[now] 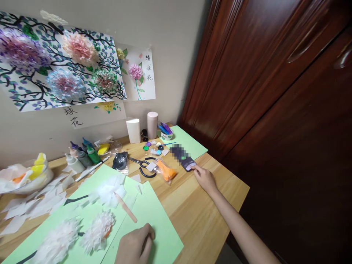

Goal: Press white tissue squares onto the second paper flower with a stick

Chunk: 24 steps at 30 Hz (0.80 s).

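Observation:
On the front of the green sheet (167,234) lies my left hand (134,244), its fingers curled in, with nothing visible in them. Just beyond it is a slim peach-coloured stick (126,208), apart from the hand. My right hand (205,179) reaches to a dark phone (187,164) lying on the table; a fingertip touches the phone's near end, while the far part is blurred out. White ruffled paper flowers (97,233) rest on the green sheet to the left, beside dark painted branches (76,199) and a loose heap of white tissue (110,190).
Scissors (143,163), bagged orange clay (166,170) and bagged black clay (120,160) lie mid-table. Paint bottles (93,154) and a bowl of scraps (45,178) stand left. A pink canister (152,125) is at the back; a wooden cabinet (247,110) rises right.

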Available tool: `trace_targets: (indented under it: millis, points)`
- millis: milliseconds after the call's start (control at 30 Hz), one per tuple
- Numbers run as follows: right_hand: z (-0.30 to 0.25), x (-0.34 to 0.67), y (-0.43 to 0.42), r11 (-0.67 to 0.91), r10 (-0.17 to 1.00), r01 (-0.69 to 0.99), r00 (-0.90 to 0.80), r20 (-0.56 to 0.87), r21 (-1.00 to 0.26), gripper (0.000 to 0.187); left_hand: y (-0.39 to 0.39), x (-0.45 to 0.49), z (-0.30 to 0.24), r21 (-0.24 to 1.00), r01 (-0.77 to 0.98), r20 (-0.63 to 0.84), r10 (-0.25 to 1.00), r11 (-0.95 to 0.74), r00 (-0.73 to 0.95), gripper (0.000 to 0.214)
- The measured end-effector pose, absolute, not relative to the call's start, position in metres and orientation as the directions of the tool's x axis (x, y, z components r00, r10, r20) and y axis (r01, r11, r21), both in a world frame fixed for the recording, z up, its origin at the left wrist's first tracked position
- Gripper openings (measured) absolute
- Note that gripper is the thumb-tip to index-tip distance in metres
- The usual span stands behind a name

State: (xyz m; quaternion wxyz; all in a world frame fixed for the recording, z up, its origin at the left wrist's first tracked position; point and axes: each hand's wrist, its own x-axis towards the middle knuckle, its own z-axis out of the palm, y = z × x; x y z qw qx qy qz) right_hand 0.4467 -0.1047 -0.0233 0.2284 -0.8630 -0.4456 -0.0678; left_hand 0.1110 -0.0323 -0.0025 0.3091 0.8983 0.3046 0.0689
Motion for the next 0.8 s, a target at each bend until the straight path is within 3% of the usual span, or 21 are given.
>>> trace_targets:
  millis: [567,800]
  points:
    - [-0.0250,0.4478,-0.1051,-0.515,0.741,0.782,0.612,0.276,-0.351,0.027,-0.0326,0.1108,-0.0024,0.580,0.508,-0.064,0.586,-0.637,0.808,0.024]
    - [-0.0206,0.4441,-0.1030,-0.569,0.756,0.785,0.617,0.218,-0.246,0.028,-0.0323,0.1099,-0.0001,0.672,0.514,-0.114,0.612,-0.532,0.782,0.023]
